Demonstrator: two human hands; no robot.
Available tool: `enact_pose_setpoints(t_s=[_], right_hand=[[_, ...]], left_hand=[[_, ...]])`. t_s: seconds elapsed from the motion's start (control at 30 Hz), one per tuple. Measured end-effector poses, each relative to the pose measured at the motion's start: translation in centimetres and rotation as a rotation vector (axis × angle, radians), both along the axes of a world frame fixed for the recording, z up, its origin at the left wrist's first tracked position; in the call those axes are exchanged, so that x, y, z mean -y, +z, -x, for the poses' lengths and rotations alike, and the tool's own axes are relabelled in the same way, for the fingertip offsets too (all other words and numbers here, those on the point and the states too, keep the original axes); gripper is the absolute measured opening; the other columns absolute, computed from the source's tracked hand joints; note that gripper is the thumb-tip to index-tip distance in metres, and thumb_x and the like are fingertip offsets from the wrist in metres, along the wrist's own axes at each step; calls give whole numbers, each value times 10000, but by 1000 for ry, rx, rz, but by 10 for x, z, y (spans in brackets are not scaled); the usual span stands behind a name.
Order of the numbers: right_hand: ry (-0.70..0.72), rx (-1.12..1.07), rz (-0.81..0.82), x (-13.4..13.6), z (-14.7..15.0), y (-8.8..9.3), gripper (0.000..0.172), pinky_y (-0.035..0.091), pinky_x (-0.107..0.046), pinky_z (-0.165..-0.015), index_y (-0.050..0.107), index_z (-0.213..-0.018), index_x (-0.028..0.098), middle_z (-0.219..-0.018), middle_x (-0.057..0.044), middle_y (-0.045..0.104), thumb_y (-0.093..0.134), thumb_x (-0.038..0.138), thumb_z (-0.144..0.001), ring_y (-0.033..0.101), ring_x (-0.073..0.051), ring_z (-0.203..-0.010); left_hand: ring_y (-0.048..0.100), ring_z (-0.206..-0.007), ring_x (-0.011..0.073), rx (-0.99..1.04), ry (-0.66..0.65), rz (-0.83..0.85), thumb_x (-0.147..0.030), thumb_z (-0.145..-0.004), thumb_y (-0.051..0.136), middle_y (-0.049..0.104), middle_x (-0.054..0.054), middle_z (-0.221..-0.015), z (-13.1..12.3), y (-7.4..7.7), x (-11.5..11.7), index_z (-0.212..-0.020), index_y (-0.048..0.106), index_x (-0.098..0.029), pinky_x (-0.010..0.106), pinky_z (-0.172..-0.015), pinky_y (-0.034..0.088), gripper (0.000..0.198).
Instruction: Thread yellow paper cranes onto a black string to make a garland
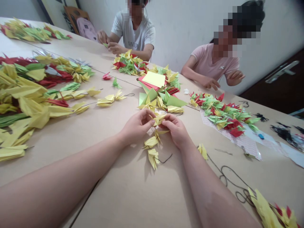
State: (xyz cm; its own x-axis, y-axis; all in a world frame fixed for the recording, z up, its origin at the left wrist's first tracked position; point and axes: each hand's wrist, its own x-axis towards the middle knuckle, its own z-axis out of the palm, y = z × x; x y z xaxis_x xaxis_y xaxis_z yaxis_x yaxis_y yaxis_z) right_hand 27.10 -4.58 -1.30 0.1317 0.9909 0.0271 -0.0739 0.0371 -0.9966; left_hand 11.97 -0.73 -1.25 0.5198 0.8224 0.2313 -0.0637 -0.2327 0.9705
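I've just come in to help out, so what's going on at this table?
The left hand and right hand are pinching a yellow paper crane, with more cranes and a black cord below it. A person in white and a person in pink sit across the table, near heaps of paper cranes.

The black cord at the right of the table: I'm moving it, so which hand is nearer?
Right. The right hand is up and to the left of the black cord, not touching it; the left hand is farther away, beyond the right hand.

Blurry, unreadable print (133,43) on a co-worker's pale T-shirt (142,33)
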Motion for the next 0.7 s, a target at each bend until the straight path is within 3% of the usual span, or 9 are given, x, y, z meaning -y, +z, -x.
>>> enact_pose_setpoints(t_s=[0.23,0.5,0.7], right_hand=[[22,-19,-27,1,-1,0,149,423,-226,-590,579,-656,198,-618,32,571,611,339,-692,524,-97,-590],[22,-77,53,1,0,4,137,434,-237,-551,538,-591,182,-548,41,544,615,283,-644,497,-91,-512],[12,-136,61,1,-2,6,103,405,-206,-498,518,-552,178,-501,57,508,591,211,-616,469,-77,-480]], left_hand=[[530,-682,106,-84,40,-80,-231,-752,515,542,-3,-750,0,0,1,-848,492,-173,230,-633,433,115],[531,-675,114,-285,79,-284,-222,-768,470,554,-6,-733,2,3,7,-846,495,-183,240,-645,430,91],[529,-704,113,-214,57,-265,-212,-756,484,546,-1,-769,1,3,7,-839,487,-181,244,-670,432,88]])
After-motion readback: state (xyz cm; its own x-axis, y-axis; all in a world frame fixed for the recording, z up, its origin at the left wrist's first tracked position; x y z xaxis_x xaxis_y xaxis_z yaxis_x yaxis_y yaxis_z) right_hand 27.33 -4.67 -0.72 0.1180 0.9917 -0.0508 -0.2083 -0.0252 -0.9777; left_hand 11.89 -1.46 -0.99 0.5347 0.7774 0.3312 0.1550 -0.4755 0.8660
